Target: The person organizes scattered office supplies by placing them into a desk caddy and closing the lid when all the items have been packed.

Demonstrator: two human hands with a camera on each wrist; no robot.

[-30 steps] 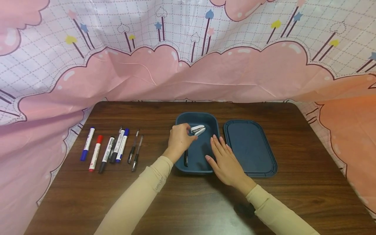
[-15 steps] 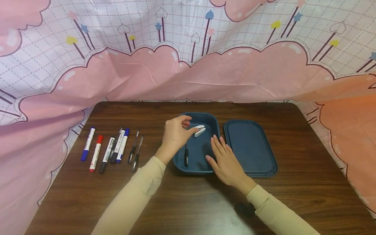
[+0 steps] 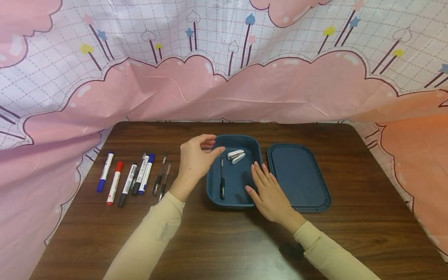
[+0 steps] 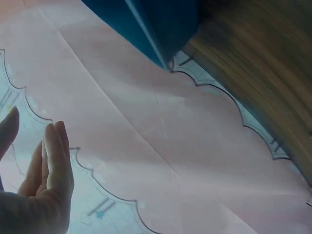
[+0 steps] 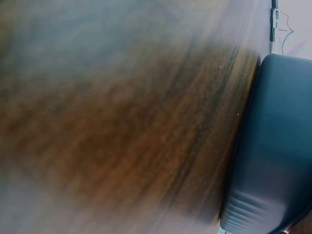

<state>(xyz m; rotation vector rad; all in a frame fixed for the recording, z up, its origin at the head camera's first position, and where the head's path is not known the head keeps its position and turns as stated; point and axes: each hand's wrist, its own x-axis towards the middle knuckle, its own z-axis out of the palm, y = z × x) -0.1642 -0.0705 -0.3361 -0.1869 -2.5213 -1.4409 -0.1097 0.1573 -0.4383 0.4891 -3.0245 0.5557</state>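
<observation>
A blue box [image 3: 241, 200] stands on the table with a white stapler [image 3: 236, 156] and a black-capped pen [image 3: 222, 181] lying inside. My left hand [image 3: 198, 157] hovers over the box's left rim, thumb and fingers apart and holding nothing. Those same parted fingers [image 4: 57, 161] show at the lower left of the left wrist view. With its fingers straight, my right hand [image 3: 271, 194] rests at the box's right rim. In the right wrist view the box's outer wall [image 5: 273, 146] fills the right side, and the hand is out of sight.
The blue lid [image 3: 297, 177] lies flat to the right of the box. Left on the table are several markers, among them a red-capped marker [image 3: 114, 183] and a blue-capped marker [image 3: 105, 172], plus clear pens [image 3: 160, 175]. A patterned cloth [image 3: 224, 89] hangs behind the table.
My left hand has let go of the stapler, which now lies in the box, and has drawn back to the left. The right hand stays in place.
</observation>
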